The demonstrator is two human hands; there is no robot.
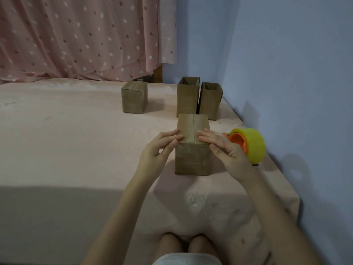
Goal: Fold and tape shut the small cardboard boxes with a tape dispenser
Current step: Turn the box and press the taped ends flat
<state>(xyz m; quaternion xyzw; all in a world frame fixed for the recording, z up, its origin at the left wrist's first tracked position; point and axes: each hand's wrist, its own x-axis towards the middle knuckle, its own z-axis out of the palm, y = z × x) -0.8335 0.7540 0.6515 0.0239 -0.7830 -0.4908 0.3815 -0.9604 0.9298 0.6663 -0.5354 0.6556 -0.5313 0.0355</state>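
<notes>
Both grips released: left hand (162,145) & right hand (219,145) press box (192,150) flaps flat for taping; dispenser (248,144) just right.

We find no readable text, no labels or brands on the cardboard boxes (192,142), no numbers on the tape dispenser (248,145), only dots and small motifs on the pink curtain (80,35), tiny marks on the bed sheet (225,120) too small for us to read

Pink dotted curtain (80,39) at back, blue wall (286,64) rt, pink bedsheet (66,140)
</notes>
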